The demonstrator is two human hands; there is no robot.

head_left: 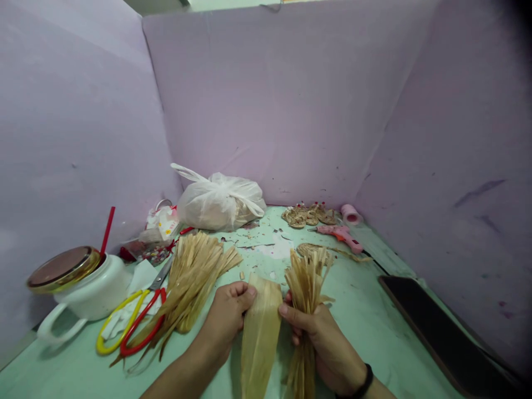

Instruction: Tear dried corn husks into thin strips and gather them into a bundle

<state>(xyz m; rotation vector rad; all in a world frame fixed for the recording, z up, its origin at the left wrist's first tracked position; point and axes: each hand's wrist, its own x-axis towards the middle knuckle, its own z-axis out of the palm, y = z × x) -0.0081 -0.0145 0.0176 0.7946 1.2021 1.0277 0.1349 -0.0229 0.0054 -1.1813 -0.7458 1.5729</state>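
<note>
My left hand (226, 318) is closed, its thumb and fingers pinching the top left edge of a wide pale corn husk leaf (261, 332) that hangs down between my hands. My right hand (316, 332) is closed round a bundle of thin husk strips (306, 282), and its thumb presses the leaf's right edge. The strips fan out above the fist and trail below it. A black band sits on my right wrist.
A pile of husk strips (193, 277) lies left, over scissors with red and yellow handles (128, 324). A white mug with gold lid (81, 282), a white plastic bag (220, 200), woven husk pieces (307, 215), a pink glue gun (341, 235) and a black slab (440, 332) surround the green table (366, 310). Purple panels enclose it.
</note>
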